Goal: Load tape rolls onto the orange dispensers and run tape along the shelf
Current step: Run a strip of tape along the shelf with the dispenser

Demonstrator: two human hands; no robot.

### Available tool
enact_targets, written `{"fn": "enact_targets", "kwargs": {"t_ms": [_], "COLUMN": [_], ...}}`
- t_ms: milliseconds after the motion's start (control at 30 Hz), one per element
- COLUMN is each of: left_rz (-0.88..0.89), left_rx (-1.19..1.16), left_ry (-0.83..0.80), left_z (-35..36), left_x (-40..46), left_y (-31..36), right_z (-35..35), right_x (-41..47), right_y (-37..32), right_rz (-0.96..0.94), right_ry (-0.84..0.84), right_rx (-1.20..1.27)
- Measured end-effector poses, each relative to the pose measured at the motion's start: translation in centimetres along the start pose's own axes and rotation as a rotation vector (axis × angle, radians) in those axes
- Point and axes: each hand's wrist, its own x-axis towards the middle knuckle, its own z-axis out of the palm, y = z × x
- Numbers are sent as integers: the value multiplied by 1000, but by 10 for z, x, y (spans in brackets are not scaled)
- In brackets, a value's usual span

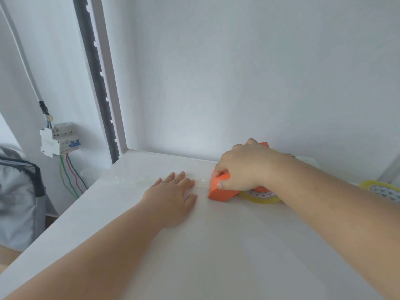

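While right hand (242, 167) fingers clench orange dispenser (220, 188) on white shelf (216, 245), left hand (173, 194) lies flat, fingers spread, grasping nothing, pressing clear tape strip (134, 180). Loaded tape roll (260, 197) under right wrist. Spare roll (383, 189) at right edge.

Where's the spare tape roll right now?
Head view, far right edge: the spare tape roll lies flat on the shelf, beyond the right forearm, apart from the orange dispenser that the right hand grips.
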Motion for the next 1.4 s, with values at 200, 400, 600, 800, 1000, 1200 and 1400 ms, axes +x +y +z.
{"fn": "enact_targets", "kwargs": {"t_ms": [200,400,600,800,1000,1200,1400], "left_rz": [0,23,21,18,20,30,33], "left_rx": [-12,63,147,135,121,105,105], "left_ry": [-4,-32,-93,-89,-88,-86,-84], "left_z": [-2,-4,-7,-7,-6,-6,-5], "left_x": [1,2,4,5,7,6,6], "left_y": [-1,-2,0,-2,-4,-6,-6], "right_z": [-5,-7,-7,-7,-3,1,2], "right_x": [2,0,-5,-8,-9,-10,-12], "right_y": [-2,-2,-2,-1,4,9,11], "right_rz": [26,36,60,90,91,106,104], "right_ry": [-48,-58,-61,-57,-44,-55,-48], "right_rx": [36,35,50,50,54,84,47]}}
